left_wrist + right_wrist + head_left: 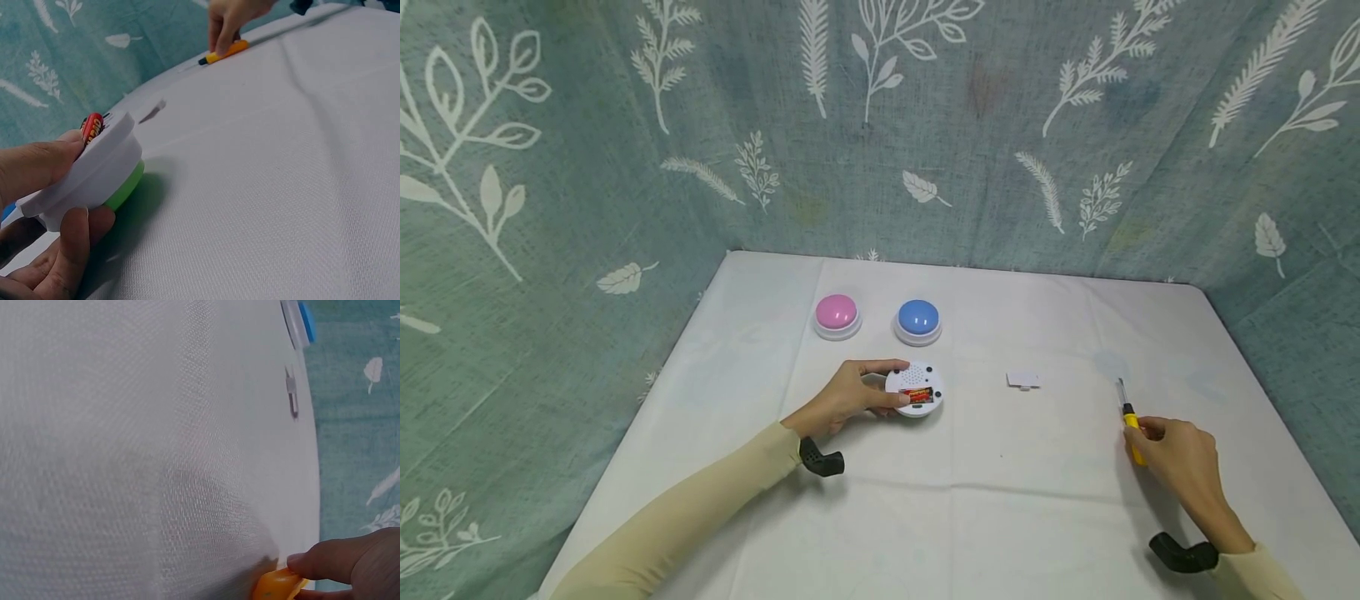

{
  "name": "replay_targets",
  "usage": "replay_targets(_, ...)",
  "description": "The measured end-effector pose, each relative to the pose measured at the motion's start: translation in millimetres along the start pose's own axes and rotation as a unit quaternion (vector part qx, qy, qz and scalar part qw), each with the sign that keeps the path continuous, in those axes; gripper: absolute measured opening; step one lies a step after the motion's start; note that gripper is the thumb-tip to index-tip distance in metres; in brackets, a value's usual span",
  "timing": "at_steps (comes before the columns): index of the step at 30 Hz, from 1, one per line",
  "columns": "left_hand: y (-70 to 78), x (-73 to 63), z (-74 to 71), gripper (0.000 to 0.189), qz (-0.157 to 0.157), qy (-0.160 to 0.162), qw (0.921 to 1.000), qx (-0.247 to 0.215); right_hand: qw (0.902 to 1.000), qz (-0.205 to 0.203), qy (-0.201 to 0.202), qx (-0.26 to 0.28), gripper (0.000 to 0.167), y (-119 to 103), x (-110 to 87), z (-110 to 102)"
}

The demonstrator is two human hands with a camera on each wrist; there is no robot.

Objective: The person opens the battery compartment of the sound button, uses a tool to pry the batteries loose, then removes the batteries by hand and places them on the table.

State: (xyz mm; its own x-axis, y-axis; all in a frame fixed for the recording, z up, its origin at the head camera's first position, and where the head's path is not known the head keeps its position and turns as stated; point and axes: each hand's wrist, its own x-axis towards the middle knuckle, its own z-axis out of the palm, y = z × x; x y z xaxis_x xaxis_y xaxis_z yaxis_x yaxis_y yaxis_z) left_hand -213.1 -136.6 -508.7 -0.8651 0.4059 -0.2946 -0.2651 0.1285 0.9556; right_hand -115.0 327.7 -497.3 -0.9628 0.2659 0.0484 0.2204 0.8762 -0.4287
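Observation:
My left hand [848, 393] holds a round white button device [932, 382] by its rim, underside turned up. Its battery compartment is uncovered, and red batteries [917, 395] lie in it. In the left wrist view a green dome [127, 186] shows on the side facing the table, with the thumb [47, 164] by the batteries. Off to the right, my right hand [1183, 462] pinches a screwdriver [1132, 423] by its yellow handle, the shaft pointing away from me. The right wrist view shows only part of that yellow handle [278, 584].
A pink-domed button [837, 313] and a blue-domed one [917, 320] stand behind the left hand. Between the hands lies a small white cover [1022, 380] on the white-clothed table [1030, 533]. A patterned curtain [850, 192] hangs along the back and sides.

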Motion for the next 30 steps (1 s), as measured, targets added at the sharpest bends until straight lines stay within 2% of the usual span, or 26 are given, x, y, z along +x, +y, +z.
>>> replay_targets(5,1.0,0.5,0.4,0.065,0.002,0.001,1.0000,0.000,0.9999,-0.013,0.002,-0.002,0.045,-0.6,1.4,-2.4)
replay_targets(8,0.9,1.6,0.6,0.066,0.001,0.004,1.0000,0.000,0.9978,-0.057,0.032,-0.005,0.043,-1.6,1.9,-4.7)
replay_targets(12,0.7,2.8,0.4,0.068,-0.002,0.011,0.9999,0.003,0.9888,-0.129,0.076,-0.001,0.037,-7.3,5.2,-8.2)
replay_targets(16,1.6,2.8,0.2,0.069,-0.002,0.015,0.9999,0.007,0.9785,-0.184,0.089,0.024,0.034,-19.8,12.3,-9.8)
replay_targets(22,2.5,2.8,0.2,0.068,-0.001,0.012,0.9999,0.010,0.9658,-0.241,0.073,0.060,0.029,-45.5,21.6,-4.8)
replay_targets(30,2.2,-0.5,0.8,0.067,0.002,0.009,0.9998,0.015,0.9582,-0.272,0.015,0.088,0.025,-83.0,27.9,12.3)
